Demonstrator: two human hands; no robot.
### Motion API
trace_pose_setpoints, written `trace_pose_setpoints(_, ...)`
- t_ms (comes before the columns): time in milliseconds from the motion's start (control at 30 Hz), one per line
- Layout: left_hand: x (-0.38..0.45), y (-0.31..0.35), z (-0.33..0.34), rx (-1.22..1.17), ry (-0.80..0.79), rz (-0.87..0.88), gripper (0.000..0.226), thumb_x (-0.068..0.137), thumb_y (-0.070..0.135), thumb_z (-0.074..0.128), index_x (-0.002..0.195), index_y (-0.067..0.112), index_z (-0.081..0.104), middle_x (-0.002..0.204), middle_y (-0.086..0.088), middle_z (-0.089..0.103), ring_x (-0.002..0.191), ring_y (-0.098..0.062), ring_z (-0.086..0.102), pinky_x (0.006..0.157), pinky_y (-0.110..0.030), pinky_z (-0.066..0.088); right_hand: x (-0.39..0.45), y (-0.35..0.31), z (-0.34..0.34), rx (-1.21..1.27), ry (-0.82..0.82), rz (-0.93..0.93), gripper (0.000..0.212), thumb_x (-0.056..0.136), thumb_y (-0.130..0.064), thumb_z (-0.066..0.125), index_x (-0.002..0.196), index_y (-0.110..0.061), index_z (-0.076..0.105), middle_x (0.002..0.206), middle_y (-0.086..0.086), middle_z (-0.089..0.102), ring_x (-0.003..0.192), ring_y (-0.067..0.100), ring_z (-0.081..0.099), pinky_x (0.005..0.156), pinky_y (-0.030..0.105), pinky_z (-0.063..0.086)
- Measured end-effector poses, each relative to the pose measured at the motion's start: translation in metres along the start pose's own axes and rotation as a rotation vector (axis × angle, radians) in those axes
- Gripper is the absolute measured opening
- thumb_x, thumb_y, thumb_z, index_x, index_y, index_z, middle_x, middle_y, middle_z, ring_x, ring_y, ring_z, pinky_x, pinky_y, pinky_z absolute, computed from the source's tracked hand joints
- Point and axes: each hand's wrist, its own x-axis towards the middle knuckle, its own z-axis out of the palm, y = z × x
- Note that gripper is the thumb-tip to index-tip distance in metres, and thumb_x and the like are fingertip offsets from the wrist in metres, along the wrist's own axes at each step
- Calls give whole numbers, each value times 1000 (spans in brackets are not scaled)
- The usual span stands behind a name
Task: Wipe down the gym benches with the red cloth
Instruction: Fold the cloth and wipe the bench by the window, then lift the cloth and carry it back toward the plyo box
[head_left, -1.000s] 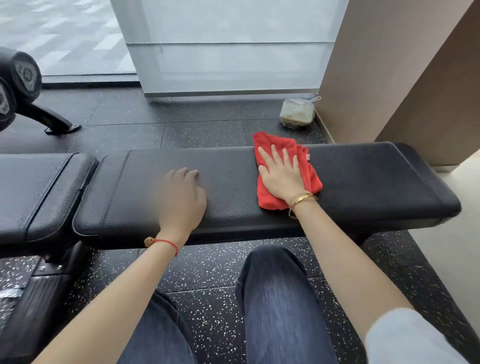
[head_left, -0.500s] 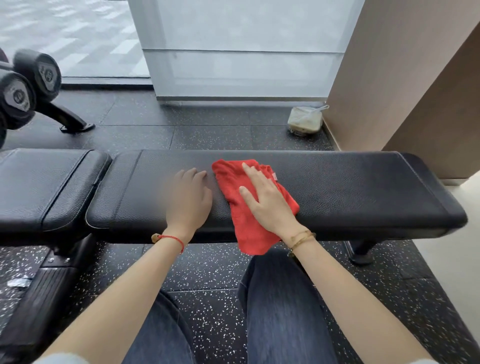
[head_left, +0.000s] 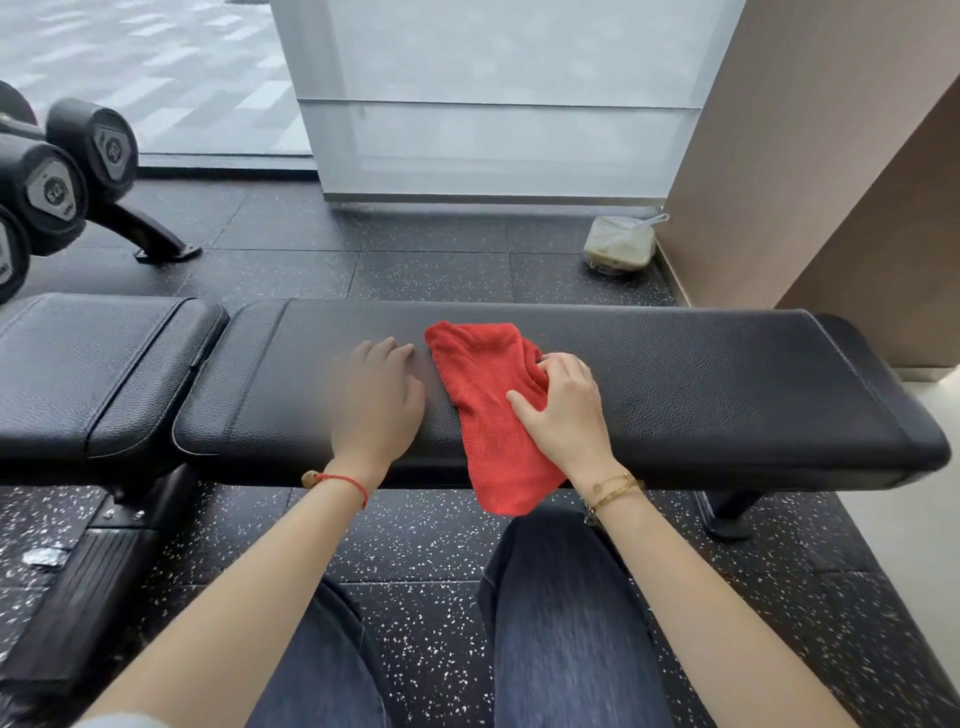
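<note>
A long black padded bench (head_left: 701, 384) runs across in front of me. The red cloth (head_left: 483, 395) lies crumpled over its middle, with one corner hanging off the near edge. My right hand (head_left: 561, 410) grips the cloth's right side, its fingers curled into the fabric. My left hand (head_left: 376, 400) rests flat on the pad just left of the cloth, fingers relaxed and holding nothing. A second black pad (head_left: 93, 364) adjoins the bench on the left.
Dumbbells on a rack (head_left: 57, 187) stand at the far left. A plastic container with a spoon (head_left: 621, 244) sits on the floor by the brown wall (head_left: 810, 156). A glass panel (head_left: 493, 104) rises behind the bench. My knees are below the bench edge.
My right hand slid the cloth left along the bench from the right of centre to the middle, then went from flat fingers to curled ones bunching the fabric. My left hand stayed put.
</note>
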Motion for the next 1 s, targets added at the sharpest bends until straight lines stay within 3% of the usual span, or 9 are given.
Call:
trace_pose_setpoints(133,-1,-1,1,-30,26,3,41,92,27,52,132,19,58,143,-2,52,138,-25,38,118,-50,19,5,-8,3,13,-10,-37,28,85,-31,67,103,-10,60,104,5,60,103,24,51,89,33,38)
trace_pose_setpoints(233,-2,-4,4,-88,65,7,37,91,22,54,127,14,61,138,-5,56,135,-26,42,118,-48,23,10,-12,2,156,-40,-20,19,84,-29,67,91,-13,57,88,0,64,86,20,59,76,32,42)
trace_pose_setpoints(333,-2,-3,2,-116,55,-9,34,91,18,57,123,13,63,136,-5,58,133,-26,45,117,-48,26,18,-13,-4,314,-83,43,19,83,-25,70,80,-18,52,68,-14,58,67,10,56,65,23,35)
trace_pose_setpoints(400,-1,0,-8,-146,31,-27,28,90,17,58,117,14,66,127,-4,63,126,-26,51,112,-47,32,25,-18,-11,355,-159,109,18,83,-24,71,81,-16,55,68,-15,58,67,7,54,63,21,33)
trace_pose_setpoints(500,-3,9,-39,-166,-15,-64,23,90,17,56,110,15,68,114,-1,68,111,-23,59,101,-40,40,34,-35,-29,406,-325,256,17,84,-25,71,87,-13,60,77,-10,63,77,11,59,72,26,42)
trace_pose_setpoints(633,-15,28,-109,-156,-89,-128,21,91,17,57,109,14,68,110,-1,69,105,-23,61,94,-40,45,35,-73,-72,470,-441,403,17,85,-22,70,95,-10,64,92,1,69,91,20,65,87,40,51)
trace_pose_setpoints(767,-30,55,-209,-154,-107,-204,20,90,15,59,108,14,69,108,-1,70,101,-22,63,92,-40,48,33,-127,-145,563,-492,497,20,85,-20,71,91,-1,66,89,8,70,88,25,66,88,49,52)
trace_pose_setpoints(1000,-51,113,-422,-138,-88,-328,21,91,15,59,110,15,68,110,0,69,104,-20,63,93,-35,45,25,-246,-318,787,-580,530,21,85,-17,73,91,2,67,84,5,70,79,13,62,71,32,51)
